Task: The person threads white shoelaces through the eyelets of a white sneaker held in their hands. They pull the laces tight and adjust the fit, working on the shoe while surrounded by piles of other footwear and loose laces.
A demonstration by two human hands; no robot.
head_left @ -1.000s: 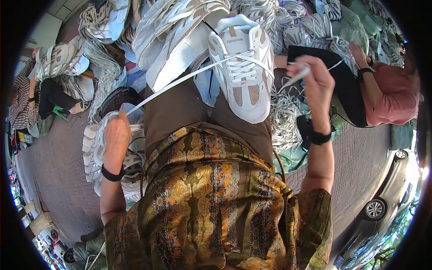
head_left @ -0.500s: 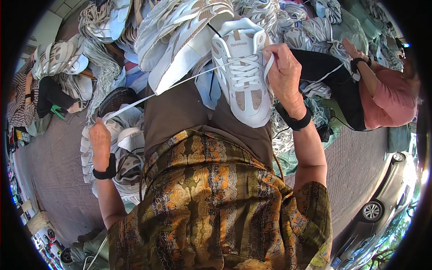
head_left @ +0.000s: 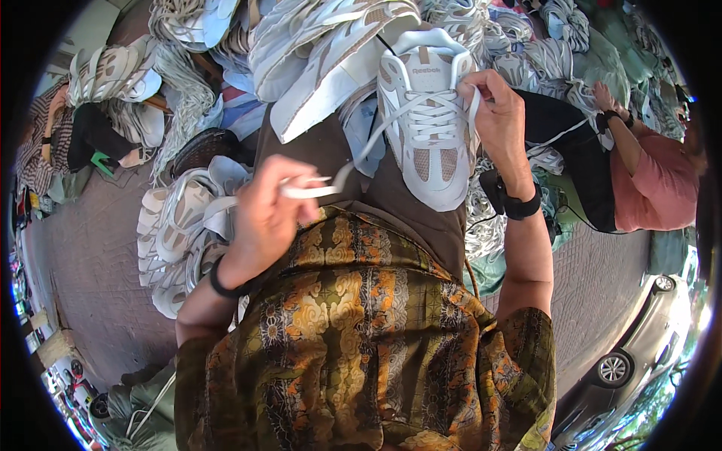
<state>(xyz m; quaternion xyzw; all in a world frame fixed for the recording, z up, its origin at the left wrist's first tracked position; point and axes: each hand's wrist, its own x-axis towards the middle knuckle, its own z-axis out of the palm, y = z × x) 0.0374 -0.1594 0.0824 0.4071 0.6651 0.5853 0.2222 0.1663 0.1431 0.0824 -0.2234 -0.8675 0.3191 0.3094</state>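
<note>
Left hand [head_left: 271, 214], blurred, seems to grip one end of the white shoelace [head_left: 368, 150]; the right hand [head_left: 499, 124] pinches the other end beside the white-and-tan sneaker [head_left: 429, 159], which lies toe toward the body over the brown trousers [head_left: 312, 161]. Hanging slack on the left, the lace could twist or catch on the bundled sneakers [head_left: 177, 225] nearby. Uneven pulling could mismatch the ends or tip the sneaker, since no firm hold on it shows.

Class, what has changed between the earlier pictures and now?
The left hand has moved rightward, and its once-taut white lace is now slack. Since the first picture, the right hand has moved left, beside the shoe, which stays between both hands.
</note>
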